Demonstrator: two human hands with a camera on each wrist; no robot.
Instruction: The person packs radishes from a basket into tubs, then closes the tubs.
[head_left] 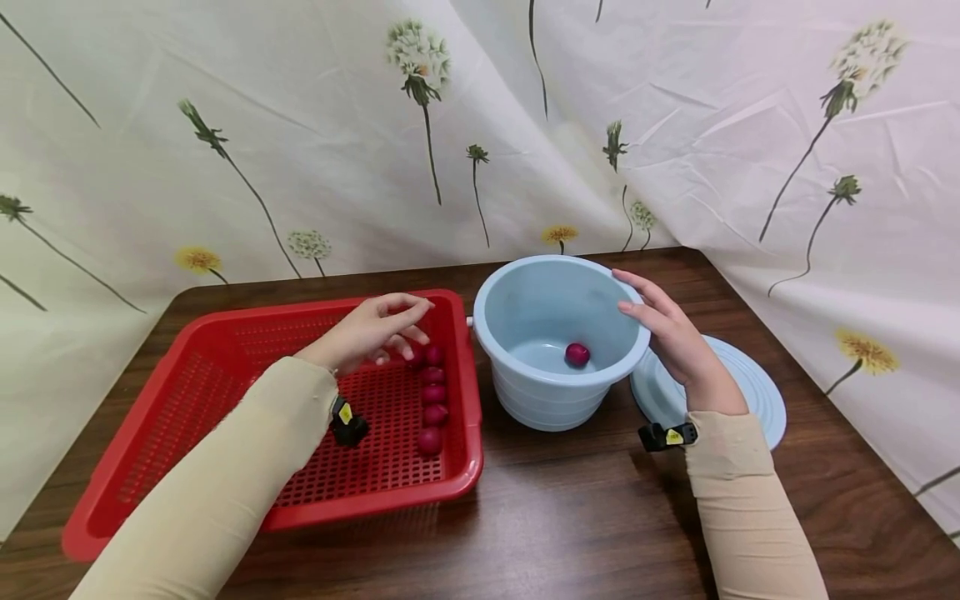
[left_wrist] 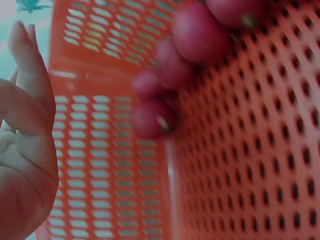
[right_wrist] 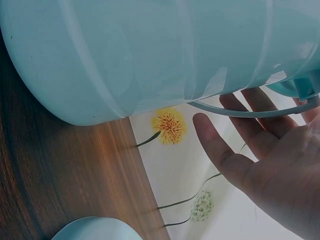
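Note:
My left hand (head_left: 375, 332) hovers over the right part of a red perforated plastic basket (head_left: 360, 505), its fingers loosely bent and holding nothing. Below it, several round red radishes (head_left: 433, 394) line the basket's right wall; pale stem stubs show on some radishes (left_wrist: 151, 119) in the left wrist view. Beside the basket stands a light blue bucket (head_left: 551, 408) with a single radish (head_left: 577, 355) on its bottom. My right hand (head_left: 675, 342) touches the bucket's right rim with extended fingers. In the right wrist view, that hand (right_wrist: 275, 160) lies along the bucket's handle (right_wrist: 260, 113).
A light blue round lid (head_left: 750, 383) lies on the dark wooden table (head_left: 570, 517), partly behind my right wrist. White cloth (head_left: 300, 150) printed with dandelions hangs behind the table and along its right side. The basket and bucket stand close together.

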